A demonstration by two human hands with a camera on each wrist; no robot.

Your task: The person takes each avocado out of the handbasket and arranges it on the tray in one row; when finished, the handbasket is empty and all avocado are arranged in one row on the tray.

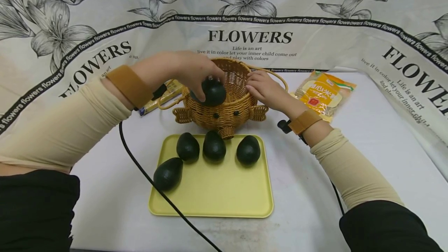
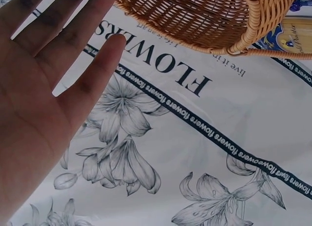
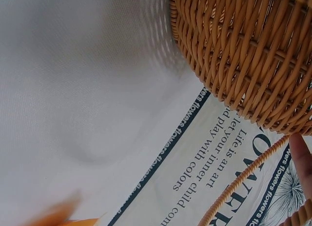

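Observation:
In the head view my left hand [image 1: 197, 71] holds a dark green avocado [image 1: 213, 93] between thumb and fingers, at the mouth of a wicker basket [image 1: 206, 116]. The basket is shaped like an animal face, with ears and a snout. On its right rim rests my right hand [image 1: 264, 88], fingers bent over the edge and gripping it. A fingertip [image 3: 301, 160] shows beside the weave in the right wrist view. The left wrist view shows my left palm [image 2: 34, 109], but not the avocado. Several more avocados [image 1: 214, 147] lie on a yellow tray [image 1: 224, 201] in front.
A yellow-orange packet [image 1: 323, 94] lies right of the basket. Behind my left wrist is another yellow packet [image 1: 164, 98], partly covered. A black cable [image 1: 140, 168] crosses the tray's left corner. The flower-printed cloth [image 1: 168, 42] rises behind the white table [image 1: 297, 205].

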